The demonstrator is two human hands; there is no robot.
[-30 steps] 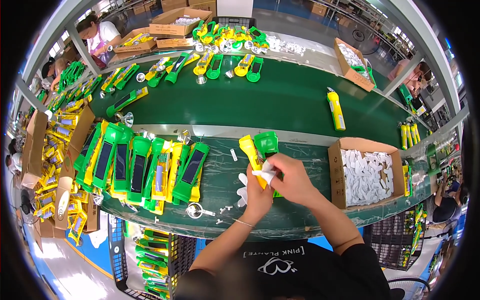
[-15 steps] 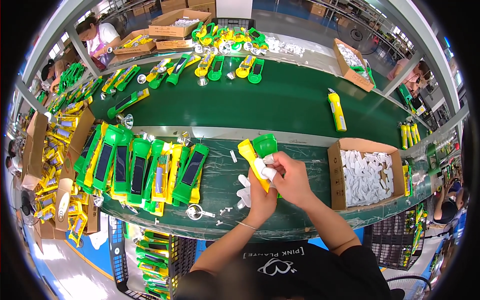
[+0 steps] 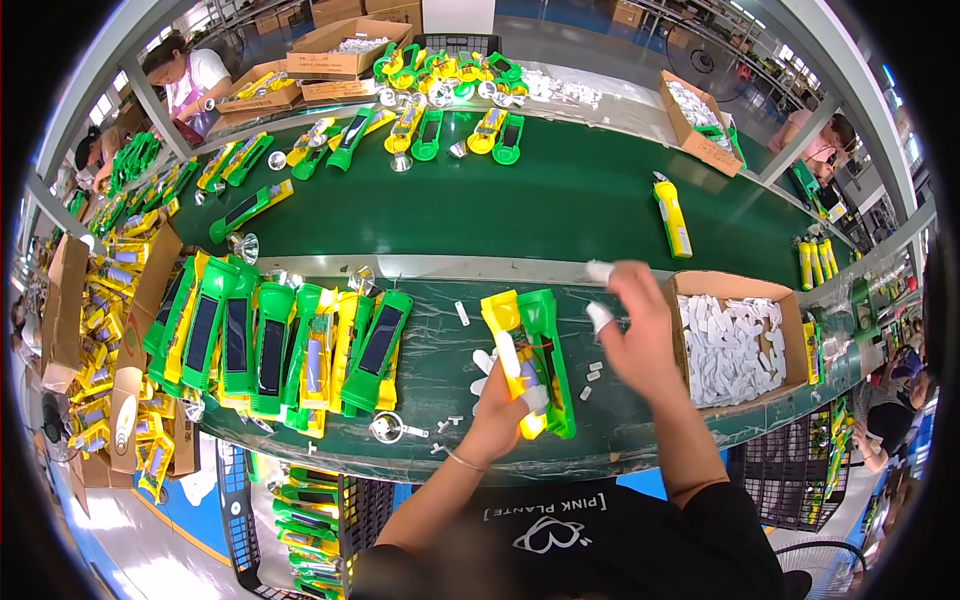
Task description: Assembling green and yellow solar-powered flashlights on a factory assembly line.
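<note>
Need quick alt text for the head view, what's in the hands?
The left hand holds a yellow and green torch housing on the green bench. The right hand hovers, empty, by a cardboard box of white parts.

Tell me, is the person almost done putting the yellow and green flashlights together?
Not nearly. Done, it seems: one closed yellow flashlight lies on the green belt. In hand: the left hand pins an open yellow-and-green flashlight to the bench, while the right hand is lifted beside the box of white parts. Left: a row of open flashlight shells waits beside it.
</note>
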